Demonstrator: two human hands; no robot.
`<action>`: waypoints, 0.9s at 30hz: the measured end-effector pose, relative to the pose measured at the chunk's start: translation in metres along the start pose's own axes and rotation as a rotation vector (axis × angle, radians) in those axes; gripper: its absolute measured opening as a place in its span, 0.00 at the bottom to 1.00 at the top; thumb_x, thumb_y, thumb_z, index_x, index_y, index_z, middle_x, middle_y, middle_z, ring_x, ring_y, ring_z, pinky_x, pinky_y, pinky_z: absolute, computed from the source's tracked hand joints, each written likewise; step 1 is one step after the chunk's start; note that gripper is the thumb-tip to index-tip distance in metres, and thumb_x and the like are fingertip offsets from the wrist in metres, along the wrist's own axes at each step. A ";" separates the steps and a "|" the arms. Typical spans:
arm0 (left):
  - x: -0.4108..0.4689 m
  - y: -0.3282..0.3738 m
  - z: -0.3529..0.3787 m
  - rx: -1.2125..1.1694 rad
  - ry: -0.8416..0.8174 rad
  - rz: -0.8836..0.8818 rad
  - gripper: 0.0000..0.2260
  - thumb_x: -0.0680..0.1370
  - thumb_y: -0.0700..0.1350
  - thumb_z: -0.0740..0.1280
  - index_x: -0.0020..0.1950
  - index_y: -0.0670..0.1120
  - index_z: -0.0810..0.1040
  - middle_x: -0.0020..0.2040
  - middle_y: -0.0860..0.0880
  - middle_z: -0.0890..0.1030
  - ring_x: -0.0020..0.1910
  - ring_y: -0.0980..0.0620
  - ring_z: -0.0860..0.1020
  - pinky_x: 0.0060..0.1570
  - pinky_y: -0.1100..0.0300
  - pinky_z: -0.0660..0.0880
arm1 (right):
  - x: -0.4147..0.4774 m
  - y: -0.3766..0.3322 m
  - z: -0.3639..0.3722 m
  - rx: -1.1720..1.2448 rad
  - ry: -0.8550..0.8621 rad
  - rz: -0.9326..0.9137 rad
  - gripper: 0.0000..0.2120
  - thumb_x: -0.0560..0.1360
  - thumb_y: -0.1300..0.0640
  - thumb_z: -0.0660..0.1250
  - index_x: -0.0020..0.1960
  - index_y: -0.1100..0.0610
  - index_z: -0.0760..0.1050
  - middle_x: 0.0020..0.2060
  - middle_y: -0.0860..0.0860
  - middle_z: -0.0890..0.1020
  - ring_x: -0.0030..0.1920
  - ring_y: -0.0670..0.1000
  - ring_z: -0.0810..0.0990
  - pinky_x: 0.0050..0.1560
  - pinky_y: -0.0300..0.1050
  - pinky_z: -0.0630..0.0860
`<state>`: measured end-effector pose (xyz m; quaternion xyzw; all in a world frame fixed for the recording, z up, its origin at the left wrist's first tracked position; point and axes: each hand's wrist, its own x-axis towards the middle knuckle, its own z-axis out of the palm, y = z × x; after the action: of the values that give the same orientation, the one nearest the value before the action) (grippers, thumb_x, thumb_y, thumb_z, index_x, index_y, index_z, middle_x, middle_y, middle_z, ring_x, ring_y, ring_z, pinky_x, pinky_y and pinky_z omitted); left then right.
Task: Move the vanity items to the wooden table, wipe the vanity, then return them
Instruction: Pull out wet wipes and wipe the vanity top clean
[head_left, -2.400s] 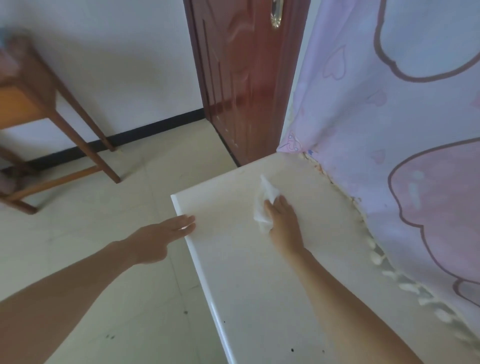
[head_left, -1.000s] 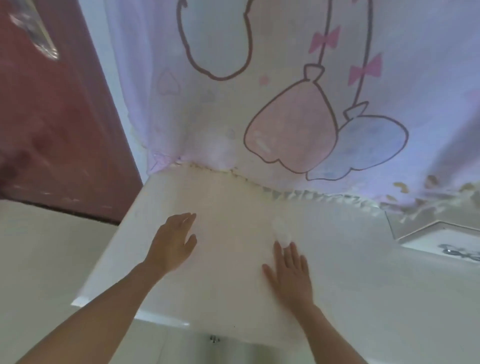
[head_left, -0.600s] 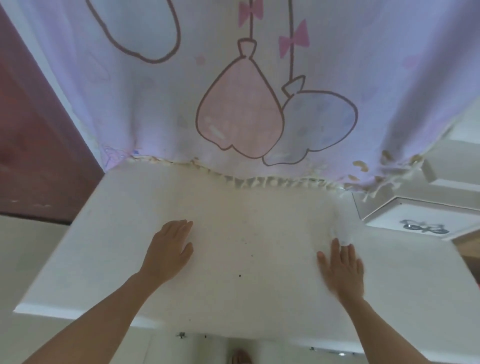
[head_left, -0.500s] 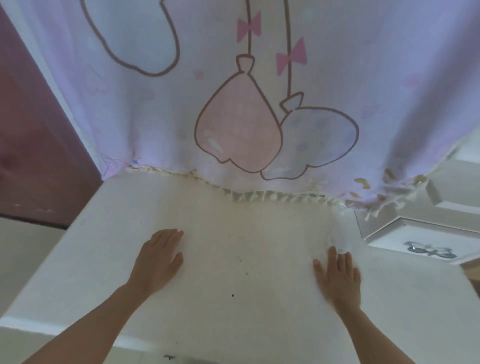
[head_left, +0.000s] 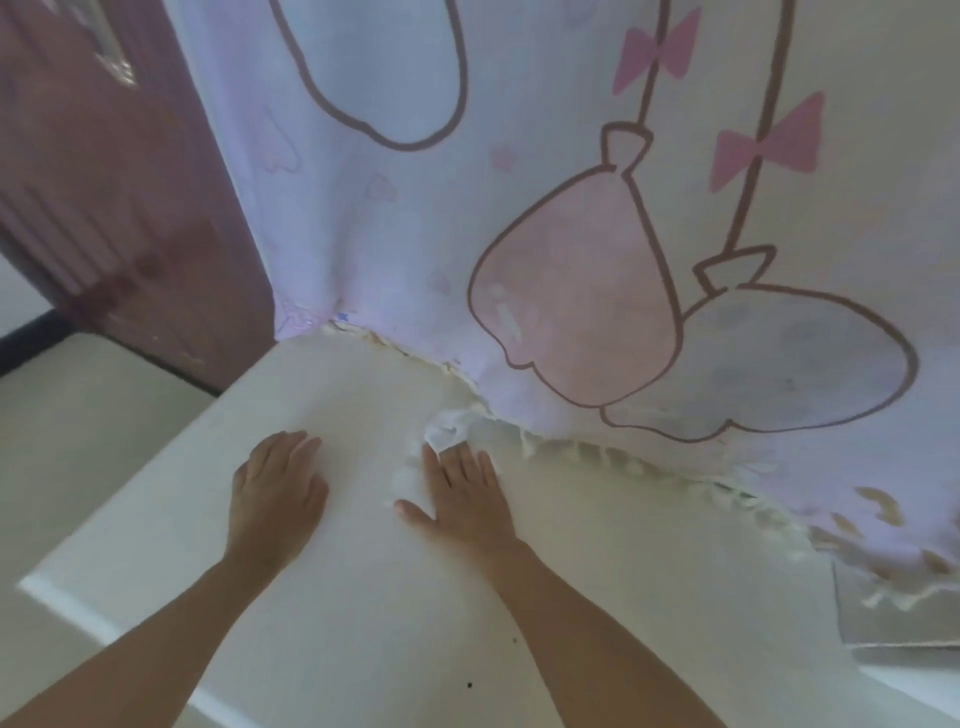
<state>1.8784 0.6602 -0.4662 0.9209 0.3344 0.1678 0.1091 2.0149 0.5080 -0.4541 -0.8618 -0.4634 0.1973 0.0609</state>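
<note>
Contact between the right hand (head_left: 462, 501) and a white wipe (head_left: 440, 432) is shown on the vanity worktop (head_left: 363, 597), a white surface seen from above. The hand is laid palm down and the wipe is pressed flat against the worktop. Its fingers (head_left: 460, 460) are held straight and close together, with the thumb spread out to the left — nothing is pinched or curled round. The wipe is mostly covered by the hand; crumpled portions are exposed beyond the fingertips and beside the index finger. The wipe is located toward the rear of the worktop, just beside the fringe (head_left: 613, 457) of a hanging cloth (head_left: 415, 234).

The left hand (head_left: 278, 493) is placed flat on bare worktop, near the right hand but apart from it and from the wipe. Its fingers (head_left: 291, 449) are extended and kept together; nothing is held.

The cloth is pale lilac and is printed with pink and grey-blue balloon shapes and pink bows. Its cream fringe is draped along the rear edge of the worktop. Small dark specks (head_left: 469, 685) are seen on the worktop near the right forearm. A dark red door (head_left: 130, 208) with a blurred metal handle (head_left: 111, 49) is seen at the left, with a pale floor (head_left: 78, 426) below it.
</note>
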 end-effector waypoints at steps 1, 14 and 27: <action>-0.004 -0.013 -0.008 0.016 -0.002 -0.040 0.24 0.70 0.49 0.51 0.54 0.36 0.78 0.54 0.37 0.79 0.56 0.37 0.74 0.48 0.38 0.73 | 0.015 -0.007 0.000 -0.013 -0.002 -0.032 0.51 0.59 0.27 0.26 0.75 0.53 0.40 0.76 0.54 0.47 0.75 0.53 0.42 0.72 0.50 0.35; -0.074 -0.134 -0.035 -0.198 0.032 -0.644 0.38 0.64 0.60 0.46 0.66 0.40 0.70 0.65 0.43 0.73 0.66 0.42 0.63 0.62 0.45 0.61 | 0.145 -0.119 0.004 -0.126 -0.001 -0.139 0.37 0.73 0.33 0.38 0.75 0.53 0.40 0.76 0.52 0.48 0.75 0.52 0.44 0.73 0.51 0.38; -0.069 -0.142 -0.063 -1.055 0.014 -0.735 0.14 0.78 0.44 0.60 0.64 0.48 0.70 0.64 0.46 0.67 0.64 0.59 0.67 0.66 0.53 0.62 | 0.032 -0.218 0.069 -0.083 -0.085 -0.351 0.38 0.73 0.34 0.41 0.75 0.54 0.42 0.76 0.54 0.47 0.75 0.52 0.38 0.72 0.51 0.36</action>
<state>1.7225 0.7274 -0.4689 0.5676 0.5013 0.2676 0.5957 1.8345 0.6520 -0.4636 -0.7604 -0.6164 0.2006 0.0391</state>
